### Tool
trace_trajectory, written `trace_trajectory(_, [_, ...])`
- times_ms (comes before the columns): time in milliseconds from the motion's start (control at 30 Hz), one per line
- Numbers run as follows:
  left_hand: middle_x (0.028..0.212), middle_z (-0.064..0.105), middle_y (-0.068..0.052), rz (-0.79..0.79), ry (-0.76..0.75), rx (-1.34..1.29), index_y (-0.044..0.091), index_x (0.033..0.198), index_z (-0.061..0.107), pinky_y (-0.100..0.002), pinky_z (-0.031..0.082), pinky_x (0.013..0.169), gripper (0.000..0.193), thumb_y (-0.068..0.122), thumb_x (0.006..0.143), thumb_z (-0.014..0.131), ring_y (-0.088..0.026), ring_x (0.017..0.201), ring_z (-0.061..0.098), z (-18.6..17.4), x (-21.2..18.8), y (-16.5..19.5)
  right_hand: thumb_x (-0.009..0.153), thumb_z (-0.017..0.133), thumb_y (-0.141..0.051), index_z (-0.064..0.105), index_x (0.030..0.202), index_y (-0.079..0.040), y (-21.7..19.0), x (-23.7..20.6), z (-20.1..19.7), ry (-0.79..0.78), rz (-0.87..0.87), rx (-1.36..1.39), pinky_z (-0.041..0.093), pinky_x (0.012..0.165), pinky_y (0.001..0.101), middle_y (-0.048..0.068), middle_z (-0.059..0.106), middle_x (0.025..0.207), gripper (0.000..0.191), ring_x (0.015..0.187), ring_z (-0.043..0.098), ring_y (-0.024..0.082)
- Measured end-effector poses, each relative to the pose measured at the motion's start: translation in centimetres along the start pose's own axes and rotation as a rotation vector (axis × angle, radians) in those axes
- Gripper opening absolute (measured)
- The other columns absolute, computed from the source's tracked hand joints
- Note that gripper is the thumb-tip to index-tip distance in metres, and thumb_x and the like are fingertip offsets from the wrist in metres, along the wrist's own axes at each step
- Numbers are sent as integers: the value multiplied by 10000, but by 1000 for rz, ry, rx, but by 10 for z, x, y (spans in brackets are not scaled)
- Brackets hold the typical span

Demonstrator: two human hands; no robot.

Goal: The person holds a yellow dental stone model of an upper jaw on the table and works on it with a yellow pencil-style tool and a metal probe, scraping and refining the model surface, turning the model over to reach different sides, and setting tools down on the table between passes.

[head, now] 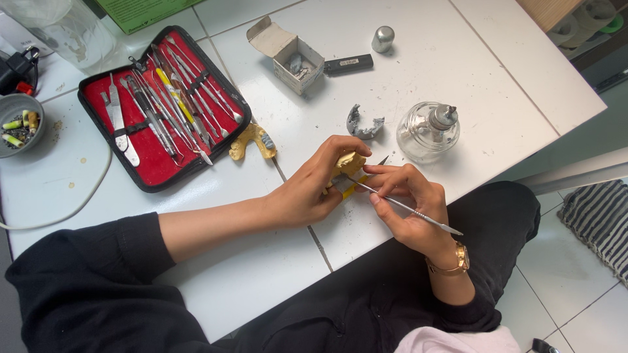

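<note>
White tiled tabletop (458, 59) fills most of the view, seen from above, with grey floor tiles and a striped mat (598, 216) off to the right.

Nearest, the person's black sleeves come in from below. The right hand (409, 209), with a gold wristwatch (451, 261) on its wrist, bends inward, and its fingers (392, 183) are pinched shut around a thin metal carving tool (405, 208), held like a pen with the tip touching the yellow dental cast (350, 167). The left hand (311, 189) reaches in from the left on a bare forearm, palm turned toward the right hand, fingers curled closed on the cast, which is held just above the tabletop's near edge between the two hands.

Just beyond the hands lie a grey dental model piece (363, 124) and a glass spirit lamp (428, 131) with a metal wick holder. To the left a second yellow cast (252, 140) rests beside an open black instrument case (160, 104) with a red lining, full of metal tools held under straps.

Farther back stand a small open cardboard box (291, 55), a black lighter-like bar (348, 63) and a metal cap (383, 38). At the far left edge sits a small grey bowl (19, 121) with scraps in it.
</note>
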State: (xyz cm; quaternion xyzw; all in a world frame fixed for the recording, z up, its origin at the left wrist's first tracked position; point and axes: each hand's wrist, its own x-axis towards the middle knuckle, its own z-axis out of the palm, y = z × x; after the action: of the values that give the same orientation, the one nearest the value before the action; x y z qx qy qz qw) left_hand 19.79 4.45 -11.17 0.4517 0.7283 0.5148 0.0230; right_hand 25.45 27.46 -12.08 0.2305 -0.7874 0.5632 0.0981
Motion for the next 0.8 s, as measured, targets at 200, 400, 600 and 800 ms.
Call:
trace_trajectory(200, [1423,423,-121,5,-12,6,79,1432,358,-414,497,1192,799,-178,699,548,-314,1425,481,0,0,0,888,668,24,561,939,-15,1,-2,-2,-26,-40,-21,632,1005,385,203,767,1039,125,1263,701,328])
trace_trajectory(400, [1413,432,-129,-3,8,3,65,1421,366,-417,490,1190,790,-175,690,541,-320,1416,489,0,-1,1,912,637,24,521,970,-23,1,-5,-3,-38,-59,87,598,1079,417,201,761,1004,138,1280,706,339])
trace_trajectory(600, [1401,450,-140,-12,46,6,58,1421,379,-416,490,1158,785,-183,686,512,-334,1408,506,3,-3,7,941,642,23,512,1010,-17,-2,-7,4,36,48,102,623,1026,400,257,740,1130,152,1198,730,304])
trace_trajectory(800, [1401,459,-131,-40,54,-6,63,1425,382,-411,491,1150,769,-171,709,532,-323,1383,518,6,-3,11,942,656,38,525,1006,1,-6,-4,3,7,-3,46,606,1048,405,241,765,1049,151,1274,689,326])
